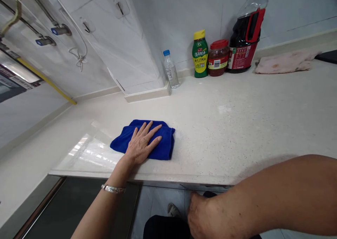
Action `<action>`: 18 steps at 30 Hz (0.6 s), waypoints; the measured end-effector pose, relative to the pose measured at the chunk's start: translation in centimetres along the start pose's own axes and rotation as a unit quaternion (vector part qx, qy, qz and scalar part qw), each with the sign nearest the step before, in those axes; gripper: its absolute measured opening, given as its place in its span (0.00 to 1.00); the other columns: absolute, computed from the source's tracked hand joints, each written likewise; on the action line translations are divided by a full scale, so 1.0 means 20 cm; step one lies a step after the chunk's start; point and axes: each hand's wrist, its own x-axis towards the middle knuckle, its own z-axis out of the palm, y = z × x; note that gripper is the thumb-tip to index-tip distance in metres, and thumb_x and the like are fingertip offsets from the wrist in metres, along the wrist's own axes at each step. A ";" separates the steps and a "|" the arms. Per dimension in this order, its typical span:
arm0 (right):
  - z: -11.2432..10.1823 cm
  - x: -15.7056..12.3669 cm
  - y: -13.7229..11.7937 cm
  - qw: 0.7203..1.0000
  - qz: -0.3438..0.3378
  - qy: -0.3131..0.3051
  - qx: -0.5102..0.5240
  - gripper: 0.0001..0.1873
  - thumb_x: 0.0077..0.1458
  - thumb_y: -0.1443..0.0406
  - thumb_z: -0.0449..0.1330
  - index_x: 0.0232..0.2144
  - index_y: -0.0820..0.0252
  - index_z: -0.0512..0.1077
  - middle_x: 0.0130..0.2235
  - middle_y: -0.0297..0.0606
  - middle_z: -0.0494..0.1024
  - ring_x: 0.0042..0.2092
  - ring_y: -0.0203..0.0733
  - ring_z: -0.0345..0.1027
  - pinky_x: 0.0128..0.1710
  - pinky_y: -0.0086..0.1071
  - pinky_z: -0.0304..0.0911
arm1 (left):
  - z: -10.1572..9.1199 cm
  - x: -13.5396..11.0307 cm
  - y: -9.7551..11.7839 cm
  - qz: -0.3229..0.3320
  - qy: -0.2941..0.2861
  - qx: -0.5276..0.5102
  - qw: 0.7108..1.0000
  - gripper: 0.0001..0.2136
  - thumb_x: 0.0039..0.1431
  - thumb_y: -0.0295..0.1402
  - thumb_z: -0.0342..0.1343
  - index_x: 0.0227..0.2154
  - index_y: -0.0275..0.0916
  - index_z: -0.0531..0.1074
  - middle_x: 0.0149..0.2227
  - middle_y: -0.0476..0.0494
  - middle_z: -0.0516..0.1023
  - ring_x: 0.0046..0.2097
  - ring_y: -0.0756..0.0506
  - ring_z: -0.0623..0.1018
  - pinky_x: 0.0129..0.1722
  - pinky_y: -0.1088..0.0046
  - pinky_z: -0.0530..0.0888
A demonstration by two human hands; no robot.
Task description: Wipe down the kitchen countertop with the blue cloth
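My left hand [142,144] lies flat on a folded blue cloth [163,147], fingers stretched out and spread. The cloth rests on the pale speckled countertop [237,133], a little back from its front edge. A patterned silver bracelet [113,189] circles my left wrist. My right hand [201,214] hangs below the counter's front edge, near my dark-clothed legs. Its fingers turn down and away from view, so their pose and any contents are hidden.
Against the back wall stand a small clear bottle [171,72], a green sauce bottle [200,56], a red-lidded jar [218,58] and a large dark sauce bottle [244,39]. A pinkish cloth [286,62] lies right of them. A tiled pillar [142,67] juts onto the counter.
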 end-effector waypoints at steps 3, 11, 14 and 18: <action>-0.18 -0.03 -0.08 0.978 0.023 -0.171 -0.119 0.31 0.38 0.72 0.73 0.09 0.59 0.52 0.24 0.40 0.76 0.37 0.56 0.76 0.41 0.59 0.72 | 0.01 0.03 -0.02 -0.005 0.012 -0.001 1.000 0.30 0.67 0.58 0.35 0.68 0.58 0.53 0.74 0.47 0.49 0.74 0.37 0.46 0.72 0.42 0.44; -0.30 -0.06 -0.13 0.959 0.070 -0.230 -0.150 0.29 0.41 0.72 0.72 0.10 0.60 0.54 0.23 0.37 0.75 0.36 0.50 0.76 0.39 0.50 0.74 | 0.04 -0.07 0.05 0.009 0.022 0.014 1.000 0.30 0.67 0.57 0.38 0.69 0.57 0.51 0.74 0.44 0.48 0.74 0.36 0.46 0.71 0.40 0.45; -0.30 -0.06 -0.13 0.967 0.084 -0.191 -0.144 0.28 0.42 0.71 0.71 0.10 0.60 0.54 0.26 0.38 0.78 0.36 0.50 0.76 0.40 0.49 0.73 | 0.04 -0.14 0.10 0.035 0.018 0.012 0.999 0.30 0.67 0.57 0.38 0.69 0.58 0.51 0.74 0.44 0.48 0.74 0.36 0.46 0.71 0.40 0.46; -0.23 -0.05 -0.11 0.975 0.079 -0.153 -0.144 0.22 0.41 0.72 0.71 0.13 0.60 0.61 0.30 0.41 0.81 0.39 0.52 0.77 0.43 0.49 0.72 | 0.07 -0.20 0.23 0.021 0.025 0.011 0.999 0.30 0.67 0.56 0.40 0.69 0.57 0.52 0.74 0.41 0.48 0.74 0.34 0.46 0.71 0.38 0.47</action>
